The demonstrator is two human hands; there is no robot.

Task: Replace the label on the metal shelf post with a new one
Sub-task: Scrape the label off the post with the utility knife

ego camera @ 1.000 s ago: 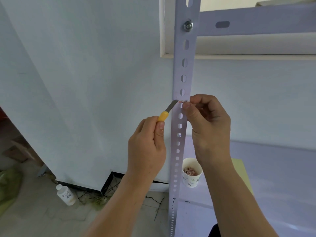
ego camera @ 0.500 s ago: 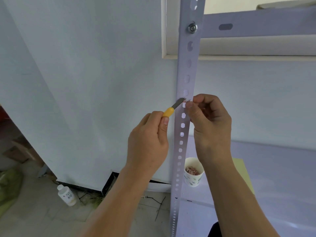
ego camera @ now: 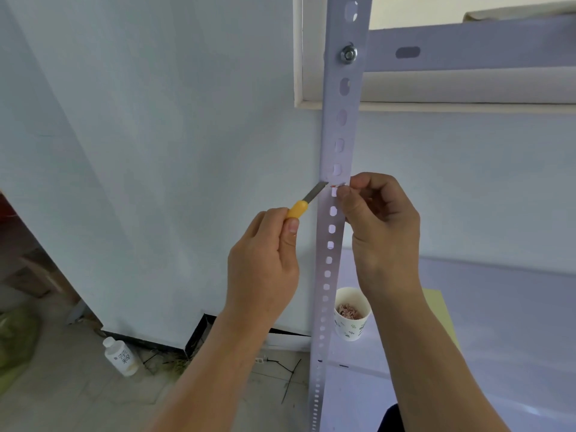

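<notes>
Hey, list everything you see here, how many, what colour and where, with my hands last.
shelf post: one, pale white, perforated, upright at centre
bolt: one, silver, near the post's top
shelf beam: one, pale white, running right from the bolt
old label: one remnant, reddish, on the post
knife: one, yellow handle, grey blade tip at the label's left end
lower shelf: one, pale white, right of the post
paper cup: one, white, on the lower shelf beside the post
scraps: several, pinkish, inside the cup
yellow sheet: one, on the lower shelf right of the cup
bottle: one, white, on the floor, lower left
left hand: grips the knife handle
right hand: pinches the label's right end
</notes>
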